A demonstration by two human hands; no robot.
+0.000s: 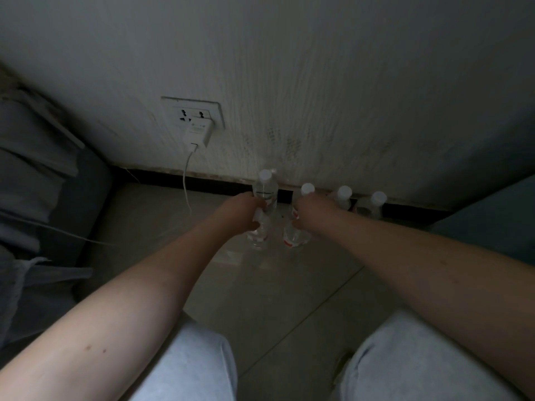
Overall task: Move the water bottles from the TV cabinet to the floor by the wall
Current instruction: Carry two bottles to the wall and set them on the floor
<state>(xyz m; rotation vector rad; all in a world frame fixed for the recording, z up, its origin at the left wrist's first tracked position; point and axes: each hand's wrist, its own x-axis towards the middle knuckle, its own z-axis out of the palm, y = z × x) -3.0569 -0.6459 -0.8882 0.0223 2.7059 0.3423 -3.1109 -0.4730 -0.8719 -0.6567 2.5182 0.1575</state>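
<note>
Gripping a bottle [265,195] each, left hand [243,211] and right hand [311,209] reach the tiled floor [289,285] by the wall [318,96].

Both hands hide the bottles' middles; the bottle labels [292,242] are unreadable.

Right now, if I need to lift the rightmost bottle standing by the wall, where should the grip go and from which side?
Probably around the clear body just under the white cap of the rightmost bottle, coming from the front. It stands upright against the wall, with another bottle close on its left, so the back and left sides look blocked.
</note>
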